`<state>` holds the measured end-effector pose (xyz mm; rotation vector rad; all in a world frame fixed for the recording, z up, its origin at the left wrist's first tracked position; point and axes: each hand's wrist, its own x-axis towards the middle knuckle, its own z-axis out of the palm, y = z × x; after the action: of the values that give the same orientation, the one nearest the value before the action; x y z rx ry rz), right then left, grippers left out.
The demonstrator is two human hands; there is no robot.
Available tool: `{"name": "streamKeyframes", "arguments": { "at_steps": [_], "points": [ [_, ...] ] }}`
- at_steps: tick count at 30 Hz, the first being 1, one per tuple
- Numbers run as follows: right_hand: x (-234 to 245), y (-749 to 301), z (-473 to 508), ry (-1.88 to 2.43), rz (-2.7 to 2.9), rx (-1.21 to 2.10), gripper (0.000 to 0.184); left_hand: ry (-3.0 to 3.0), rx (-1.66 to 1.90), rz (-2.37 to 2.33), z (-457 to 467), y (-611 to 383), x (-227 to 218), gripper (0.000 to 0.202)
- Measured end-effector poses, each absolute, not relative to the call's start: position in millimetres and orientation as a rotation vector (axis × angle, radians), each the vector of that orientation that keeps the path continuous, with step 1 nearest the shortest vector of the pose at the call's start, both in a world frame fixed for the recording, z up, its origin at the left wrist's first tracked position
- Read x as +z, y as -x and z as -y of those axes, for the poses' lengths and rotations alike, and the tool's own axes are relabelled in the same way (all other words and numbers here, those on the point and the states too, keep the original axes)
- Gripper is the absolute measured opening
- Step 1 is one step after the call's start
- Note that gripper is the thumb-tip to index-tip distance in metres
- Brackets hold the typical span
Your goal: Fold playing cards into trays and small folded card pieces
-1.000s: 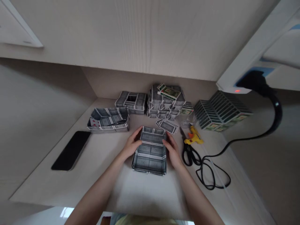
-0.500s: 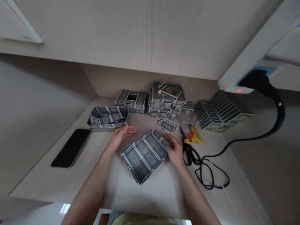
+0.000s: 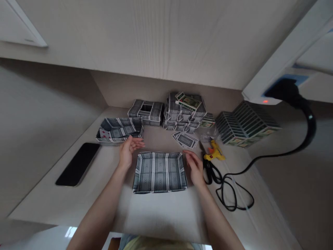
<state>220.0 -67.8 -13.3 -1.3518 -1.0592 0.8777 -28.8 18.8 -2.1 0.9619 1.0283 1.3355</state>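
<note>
An open-topped box made of playing cards (image 3: 160,172) sits squarely in front of me on the desk, its hollow side facing up. My left hand (image 3: 128,151) hovers by its far left corner, fingers apart and holding nothing. Off the right wall of the box is my right hand (image 3: 194,166), open, with a small gap between its fingers and the box. Beyond my left hand lies a second open card box (image 3: 120,129) with a red-suited card inside. Several loose playing cards (image 3: 185,140) are spread face down beyond my right hand.
Black-handled scissors (image 3: 212,170) and a yellow glue gun (image 3: 214,151) lie to the right, beside a looped black cable (image 3: 235,208). A phone (image 3: 78,164) rests at left. Card boxes (image 3: 184,109) are stacked at the back, with card packs (image 3: 247,123) right of them.
The card box has turned from a slant to lie square to me, open side up. My right hand has come off it, and my left hand has shifted slightly left.
</note>
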Motion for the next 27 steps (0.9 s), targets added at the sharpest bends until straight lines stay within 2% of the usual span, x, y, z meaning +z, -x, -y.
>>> {"name": "streamKeyframes", "arguments": {
  "at_steps": [3, 6, 12, 17, 20, 24, 27],
  "points": [
    [-15.9, -215.7, 65.3, 1.281, 1.023, 0.872, 0.037, -0.932, 1.269, -0.958, -15.3, 21.2, -2.9, 0.045],
    [-14.5, -210.7, 65.4, 1.190, 1.010, 1.060, 0.041, -0.894, 1.147, -0.872, -8.8, 8.6, -3.6, 0.048],
    [-8.4, -208.9, 68.3, 1.159, 0.995, 1.296, 0.036, -0.882, 1.047, -0.818, 0.6, -5.0, -3.1, 0.052],
    [-8.1, -208.8, 68.4, 1.131, 1.001, 1.324, 0.035, -0.927, 1.029, -0.778, 1.2, -7.3, -3.4, 0.051],
    [-8.7, -208.5, 67.9, 1.149, 1.028, 1.301, 0.034, -0.978, 1.020, -0.776, -0.4, -8.4, -4.2, 0.047],
    [-9.1, -210.4, 66.7, 1.177, 1.056, 1.298, 0.038, -1.091, 0.986, -0.929, -3.1, -8.1, -3.6, 0.030],
    [-12.5, -214.2, 63.9, 1.223, 1.070, 1.253, 0.041, -1.067, 0.938, -0.988, -4.5, -5.6, -1.0, 0.029]
  ]
}}
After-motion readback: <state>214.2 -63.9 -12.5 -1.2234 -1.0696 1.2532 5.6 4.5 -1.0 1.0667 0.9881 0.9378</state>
